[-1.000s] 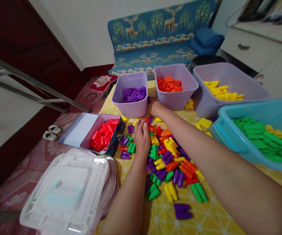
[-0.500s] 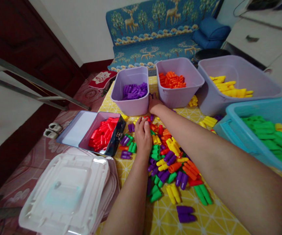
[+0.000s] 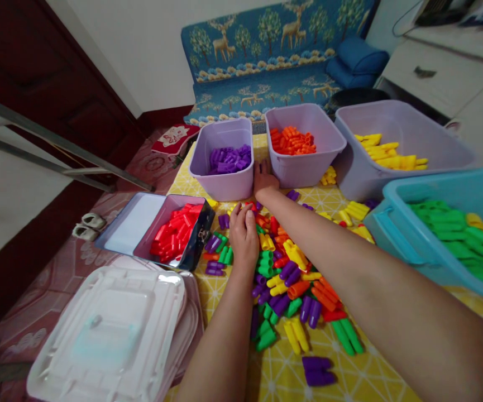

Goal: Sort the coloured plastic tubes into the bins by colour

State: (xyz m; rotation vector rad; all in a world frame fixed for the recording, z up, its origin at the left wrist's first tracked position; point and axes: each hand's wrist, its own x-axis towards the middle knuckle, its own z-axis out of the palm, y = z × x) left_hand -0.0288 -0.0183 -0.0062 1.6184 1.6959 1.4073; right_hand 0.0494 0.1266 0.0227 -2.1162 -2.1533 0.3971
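Loose plastic peg-like toy pieces in purple, green, yellow, orange and red form a pile (image 3: 283,279) on the table. My left hand (image 3: 244,231) rests at the pile's left side, its fingers loosely bent and apart, with no piece visible in them. My right hand (image 3: 265,180) reaches into the gap between a lilac bin of purple pieces (image 3: 222,187) and a lilac bin of orange pieces (image 3: 302,170). Its fingers point away from me and look stretched out; their tips are partly hidden.
Left of the pile, an open tin box (image 3: 195,237) holds red pieces. White lids (image 3: 111,335) are stacked nearer me. On the right stand a lilac bin of yellow pieces (image 3: 350,167) and a turquoise bin (image 3: 396,234) with green and some yellow pieces. A patterned sofa (image 3: 245,84) is behind.
My right hand has shifted slightly deeper into the gap, and the purple seen at its fingers before no longer shows clearly. My left hand stays nearly in place. The view has tilted slightly.
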